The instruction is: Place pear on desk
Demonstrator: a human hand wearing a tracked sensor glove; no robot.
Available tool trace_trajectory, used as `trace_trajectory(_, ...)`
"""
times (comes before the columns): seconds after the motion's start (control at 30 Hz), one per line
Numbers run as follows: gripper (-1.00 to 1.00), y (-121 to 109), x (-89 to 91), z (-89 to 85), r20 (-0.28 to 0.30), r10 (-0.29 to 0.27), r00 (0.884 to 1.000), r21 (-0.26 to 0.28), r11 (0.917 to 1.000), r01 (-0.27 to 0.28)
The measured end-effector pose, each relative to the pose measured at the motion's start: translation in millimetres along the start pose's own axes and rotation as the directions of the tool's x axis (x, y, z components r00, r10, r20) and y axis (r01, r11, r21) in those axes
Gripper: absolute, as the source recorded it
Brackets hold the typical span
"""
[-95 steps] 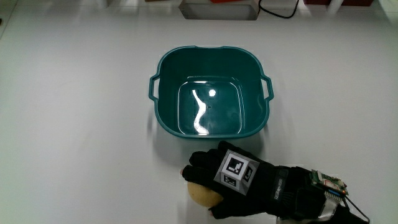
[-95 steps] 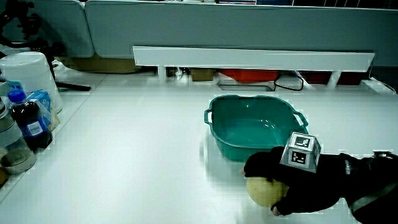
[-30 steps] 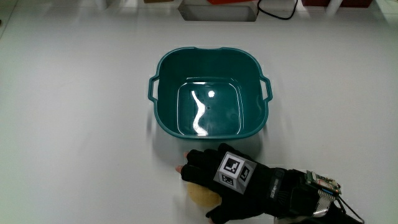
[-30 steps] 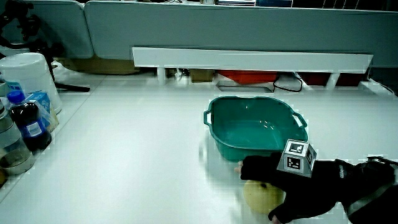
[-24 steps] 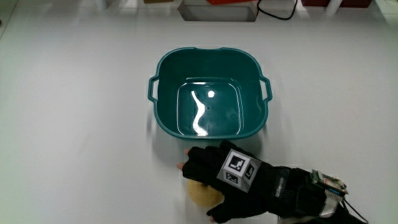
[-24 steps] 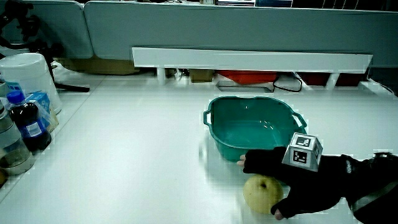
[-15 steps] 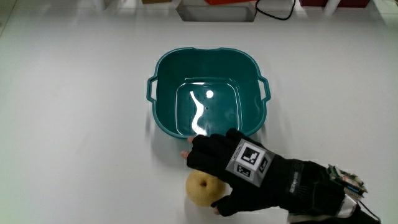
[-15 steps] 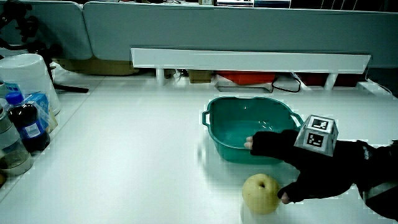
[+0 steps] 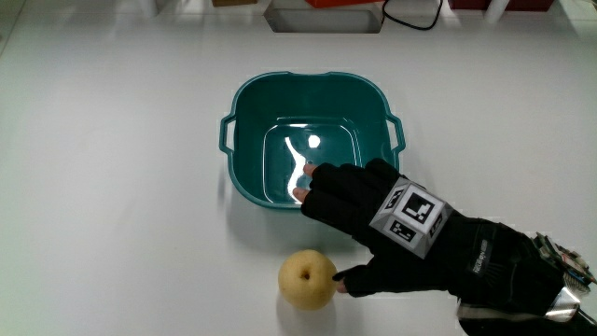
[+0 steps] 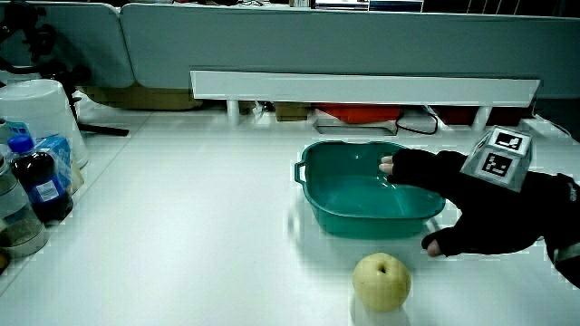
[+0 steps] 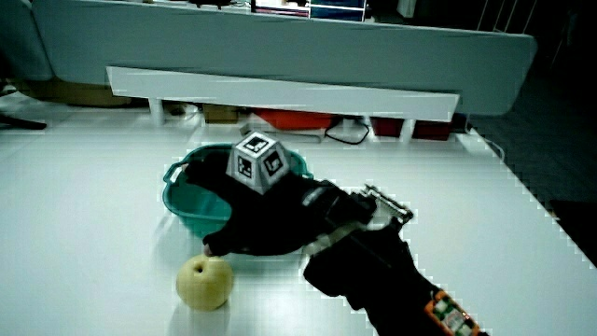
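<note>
The yellow pear (image 9: 307, 279) stands free on the white table, just nearer to the person than the teal basin (image 9: 308, 77). It shows in both side views (image 10: 381, 282) (image 11: 204, 283). The gloved hand (image 9: 362, 224) hovers above the table with its fingers spread and nothing in them. Its fingertips reach over the basin's near rim and its thumb points down beside the pear without touching it. Both side views show the hand (image 10: 458, 206) (image 11: 263, 220) raised above the pear. The basin (image 10: 362, 222) (image 11: 177, 201) holds nothing.
A dark bottle (image 10: 36, 186), a white container (image 10: 36, 109) and other small items stand at the table's edge in a side view. A white rail (image 10: 362, 86) runs along the low partition. A white box (image 9: 326, 14) and a black cable (image 9: 410, 21) lie farther away than the basin.
The hand has let go of the pear, opened, and lifted off it toward the basin. The pear stays where it was set on the table.
</note>
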Motion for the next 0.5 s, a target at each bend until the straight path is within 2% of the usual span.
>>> trace_trajectory(0.1,-1.00,-3,5.7,1.3,-0.023,-0.022,0.999,-0.011,0.9997,0.022)
trace_trajectory(0.17,-1.00,-6,10.8,0.7,-0.009,-0.040,0.999,-0.028,0.9988,0.040)
trace_trajectory(0.2,-1.00,-8,13.0,1.3,-0.020,-0.053,0.998,-0.035,0.9980,0.053)
trace_trajectory(0.27,-1.00,-12,18.0,1.8,0.004,-0.074,0.997,-0.051,0.9959,0.075)
trace_trajectory(0.3,-1.00,-14,20.8,1.1,0.000,-0.076,0.997,-0.036,0.9965,0.076)
trace_trajectory(0.33,-1.00,-17,23.5,0.6,0.006,-0.091,0.996,-0.062,0.9939,0.091)
trace_trajectory(0.37,-1.00,-20,25.7,2.2,-0.017,-0.106,0.994,-0.060,0.9927,0.105)
trace_trajectory(0.4,-1.00,-23,29.7,0.9,-0.021,-0.118,0.993,-0.082,0.9899,0.116)
trace_trajectory(0.43,-1.00,-26,33.6,1.5,-0.043,-0.129,0.991,-0.080,0.9889,0.125)
trace_trajectory(0.47,-1.00,-30,38.2,0.5,-0.047,-0.150,0.988,-0.044,0.9881,0.148)
trace_trajectory(0.5,-1.00,-32,41.7,1.6,-0.057,-0.161,0.985,-0.060,0.9856,0.158)
